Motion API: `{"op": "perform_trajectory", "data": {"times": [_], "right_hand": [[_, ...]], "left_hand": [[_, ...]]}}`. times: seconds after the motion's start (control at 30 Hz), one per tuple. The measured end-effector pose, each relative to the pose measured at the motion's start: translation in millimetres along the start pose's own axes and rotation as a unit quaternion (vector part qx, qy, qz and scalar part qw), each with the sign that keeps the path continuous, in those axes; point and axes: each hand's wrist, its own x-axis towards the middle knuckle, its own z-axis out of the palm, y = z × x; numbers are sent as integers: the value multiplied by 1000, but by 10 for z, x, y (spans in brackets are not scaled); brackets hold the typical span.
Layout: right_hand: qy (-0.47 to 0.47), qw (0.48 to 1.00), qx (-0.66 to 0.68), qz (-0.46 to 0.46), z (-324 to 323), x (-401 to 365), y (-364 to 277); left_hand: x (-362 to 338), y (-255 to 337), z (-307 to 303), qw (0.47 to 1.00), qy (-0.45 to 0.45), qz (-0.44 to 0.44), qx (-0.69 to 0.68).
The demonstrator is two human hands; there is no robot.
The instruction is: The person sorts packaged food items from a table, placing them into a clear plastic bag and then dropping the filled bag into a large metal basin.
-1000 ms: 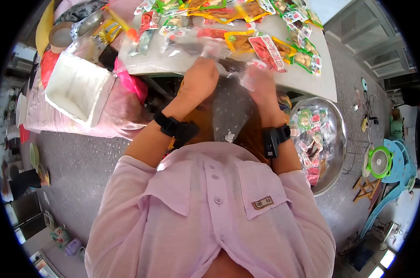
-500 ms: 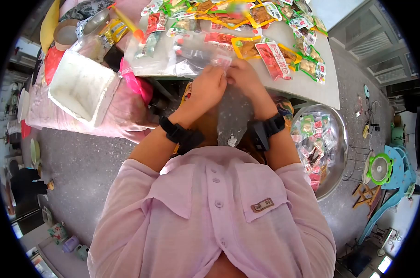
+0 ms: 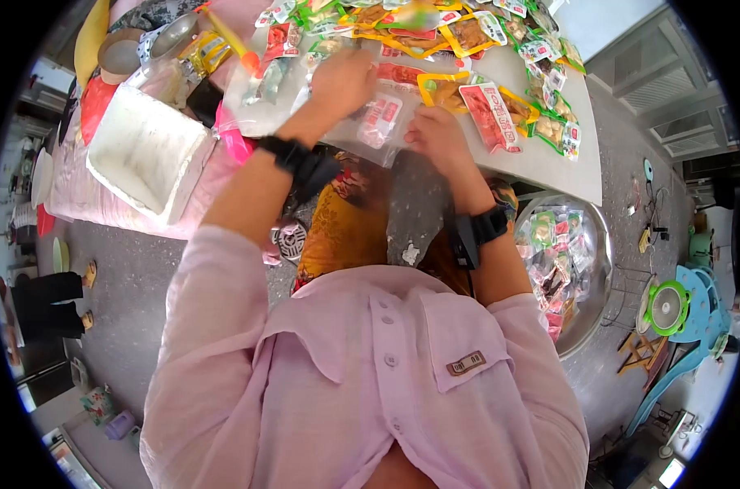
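A clear plastic bag (image 3: pixel 375 151) hangs partly over the near table edge, with a small red-and-white packet (image 3: pixel 380 121) showing in it. My right hand (image 3: pixel 437 137) pinches the right side of this bag. Farther up the table, my left hand (image 3: pixel 342 81) is over the surface beyond the bag, its fingers curled; what they hold, if anything, is hidden. Close to the right hand lie a yellow-edged food pouch (image 3: pixel 441 90) and a red-and-white pouch (image 3: pixel 490 118).
Several food pouches (image 3: pixel 472 33) line the far and right parts of the white table (image 3: pixel 578 167). A large metal basin (image 3: pixel 602 269) of packets stands at the lower right. To the left, a white foam box (image 3: pixel 145 151) rests on pink cloth. A person's dark-trousered legs (image 3: pixel 48 306) show far left.
My left hand has left the right hand and moved up and left over the table. The bag now hangs lower, its packet in sight. My right hand has shifted slightly right and down.
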Motion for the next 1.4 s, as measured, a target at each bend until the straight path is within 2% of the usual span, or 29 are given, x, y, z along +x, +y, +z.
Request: {"op": "perform_trajectory", "data": {"times": [0.07, 0.17, 0.3, 0.4, 0.53, 0.57, 0.77, 0.87, 0.97, 1.03, 1.07, 1.1, 1.13, 1.2, 1.23, 1.27, 1.33, 1.4], "right_hand": [[28, 999, 6, -31, 4, -31, -4], [51, 997, -1, -61, 8, -33, -12], [50, 995, -4, -83, -34, -53, 3], [58, 994, 6, -89, -31, -122, 17], [72, 993, 32, -88, -43, -144, 75], [75, 993, 32, -88, -54, -151, 76], [80, 990, 48, -104, -171, -215, 44], [92, 988, 56, -109, -159, -303, -27], [91, 987, 56, -117, -151, -343, -30], [90, 987, 57, -121, -133, -351, -53], [90, 987, 57, -121, -115, -366, -75], [92, 987, 56, -119, -102, -396, -94], [88, 985, 70, -128, -87, -413, -111], [83, 981, 98, -142, -61, -425, -136], [57, 982, 125, -131, -67, -451, -155], [22, 980, 157, -119, -60, -487, -165], [-48, 969, 223, -94, -21, -545, -148], [-74, 964, 231, -107, 62, -575, -96]], "left_hand": [[193, -188, 171, 991, -13, 78, 104], [345, -271, 342, 973, -100, 63, 199], [456, -224, 313, 961, -186, 72, 190], [479, -243, 336, 960, -192, 66, 192], [529, -309, 306, 958, -118, 110, 235], [522, -333, 272, 960, -83, 140, 228], [631, -234, -201, 980, -92, 39, 172], [578, -290, -481, 996, -17, -7, 82], [503, -402, -745, 992, -37, -106, -61], [385, -488, -785, 975, 8, -114, -191], [319, -518, -791, 959, 28, -117, -256], [259, -522, -815, 908, -30, -180, -378], [174, -451, -831, 858, -35, -212, -467], [-32, -255, -827, 727, -45, -273, -628], [-113, -150, -747, 659, -9, -307, -687], [-225, -175, -639, 637, -30, -304, -708], [-422, 228, -647, 557, -33, -313, -769], [-692, 417, -421, 486, -68, -326, -808]]}}
